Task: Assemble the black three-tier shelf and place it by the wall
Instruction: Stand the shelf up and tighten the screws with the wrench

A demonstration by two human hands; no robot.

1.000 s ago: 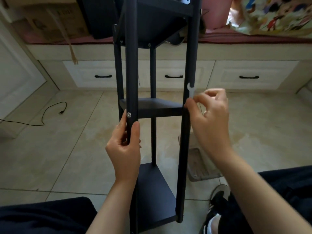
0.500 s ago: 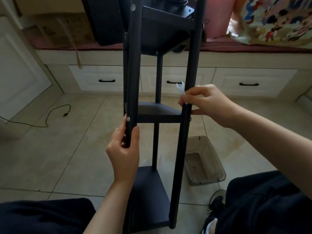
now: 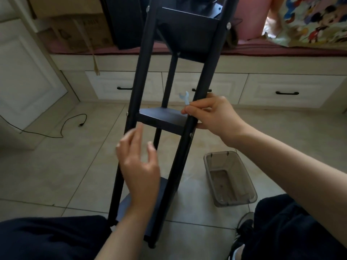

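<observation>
Now the black shelf [image 3: 165, 119] stands tilted on the floor tiles [image 3: 56, 166] between the person's knees, all three tiers in. Right hand [image 3: 212, 117] pinches a small pale wrench [image 3: 185, 97] against the right post at the middle tier; left hand [image 3: 139, 166] hovers loose-fingered, gripping nothing. Looks like bolt-tightening; next, probably seat the wrench on a bolt, steadying the frame.

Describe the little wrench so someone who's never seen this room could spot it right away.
Find the tall black shelf frame standing on the tiled floor, then its middle tier. Just right of that tier, the right hand pinches a small wrench that sticks up from the fingertips. It is pale and translucent, unlike the black posts beside it.
</observation>
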